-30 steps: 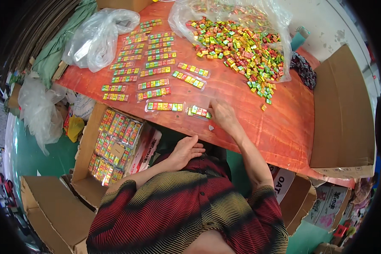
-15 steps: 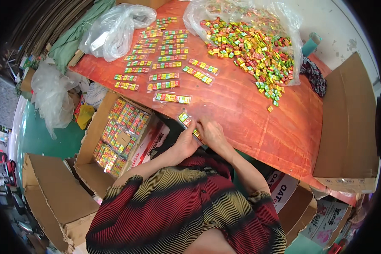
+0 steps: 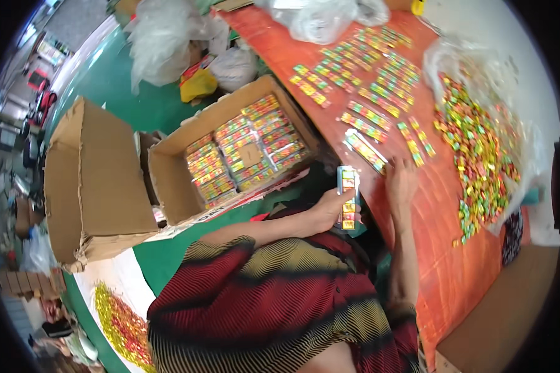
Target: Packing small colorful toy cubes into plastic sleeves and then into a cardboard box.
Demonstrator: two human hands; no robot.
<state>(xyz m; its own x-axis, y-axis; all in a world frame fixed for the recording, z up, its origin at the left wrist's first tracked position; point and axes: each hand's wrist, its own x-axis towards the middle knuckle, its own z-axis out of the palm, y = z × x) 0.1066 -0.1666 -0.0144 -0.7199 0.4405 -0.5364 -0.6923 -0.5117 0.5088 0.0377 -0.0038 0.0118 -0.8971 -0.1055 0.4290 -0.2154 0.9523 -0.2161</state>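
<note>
My left hand (image 3: pixel 327 211) is closed around a narrow clear strip pack of small wrapped cubes (image 3: pixel 349 214), held upright just off the table's near edge with the thumb across its front. My right hand (image 3: pixel 402 180) reaches over the table, its fingertips pinched at the near end of another clear strip pack (image 3: pixel 366 150). Several more filled strip packs (image 3: pixel 386 93) lie in rows beyond it. Two of them (image 3: pixel 410 144) lie apart, just past my right fingers.
Loose yellow, green and red cubes (image 3: pixel 473 168) spill from a large clear bag (image 3: pixel 532 118) on the red table (image 3: pixel 435 261). To the left an open carton (image 3: pixel 168 180) holds packed strips. Another brown carton (image 3: pixel 115 180) stands beside it. Shiny loose pieces (image 3: pixel 121 323) lie on white sheeting.
My view has turned left toward the carton. My hands have separated: the left holds a strip pack by the table edge, while the right has moved onto another strip on the table.
</note>
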